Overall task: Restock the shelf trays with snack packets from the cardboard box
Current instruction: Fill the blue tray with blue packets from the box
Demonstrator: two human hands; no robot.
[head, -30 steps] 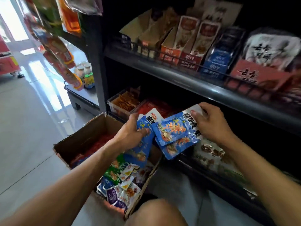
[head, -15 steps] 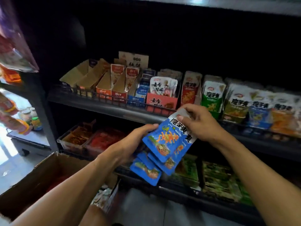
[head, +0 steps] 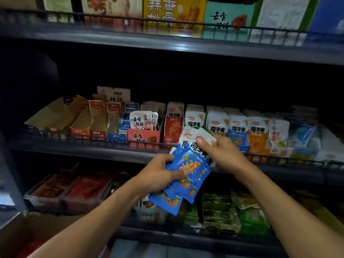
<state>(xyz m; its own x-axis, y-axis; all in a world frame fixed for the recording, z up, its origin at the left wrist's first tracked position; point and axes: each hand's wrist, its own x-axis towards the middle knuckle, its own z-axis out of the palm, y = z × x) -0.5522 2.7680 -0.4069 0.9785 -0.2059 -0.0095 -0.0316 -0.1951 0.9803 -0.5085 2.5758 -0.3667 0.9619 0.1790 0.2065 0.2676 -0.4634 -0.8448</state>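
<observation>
A fanned stack of blue snack packets (head: pixel 188 174) is held in front of the middle shelf (head: pixel 83 151), level with its wire front rail, with the lowest packets hanging down before the bottom shelf. The left hand (head: pixel 160 174) grips the lower left of the stack, its fingers (head: pixel 168 161) curled round the packet edges and the thumb lying across the printed front. The right hand (head: pixel 223 153) holds the white top ends of the packets, thumb (head: pixel 201 141) pressed on the front and the other fingers curled behind, so it pinches the upper part of the stack. Just behind the hands on the middle shelf stand rows of upright packets in display trays (head: pixel 238 131): red, white, blue and orange ones side by side, and farther left a red carton (head: pixel 144 136) and several open brown cartons (head: pixel 61 116). The top shelf (head: pixel 167 43) carries larger boxes behind a wire rail. On the bottom shelf, clear trays of red packets (head: pixel 83 189) sit to the left and green packets (head: pixel 247 215) to the right. A corner of the cardboard box (head: pixel 22 233) shows at the lower left.
</observation>
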